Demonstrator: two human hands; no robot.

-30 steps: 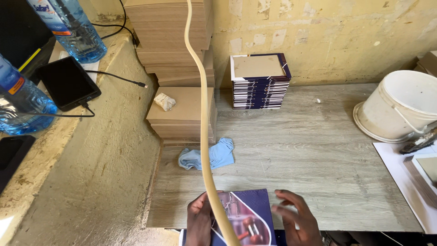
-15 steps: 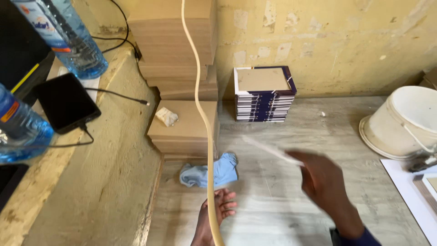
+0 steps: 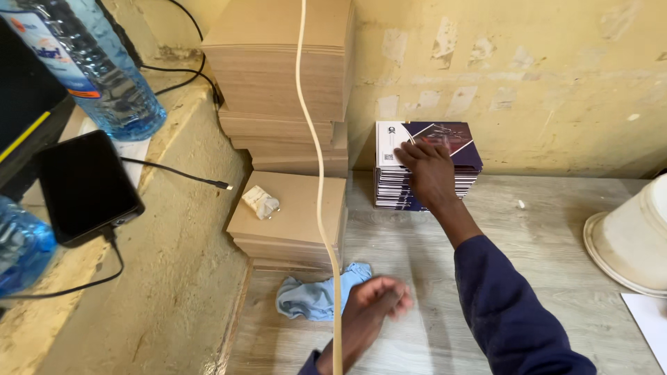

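Resting flat and open on the stack of purple booklets (image 3: 425, 167), the right hand (image 3: 429, 170) could nudge the top copies askew, while the empty, loosely curled left hand (image 3: 372, 305) may snag the hanging cream cord (image 3: 316, 187).

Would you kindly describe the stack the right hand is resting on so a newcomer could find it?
Start at the yellowish plastered wall. Against its foot, on the grey wooden tabletop, stands a short stack of dark purple printed covers under the right hand. Unlike the plain brown cardboard stacks beside it, its top is glossy and printed.
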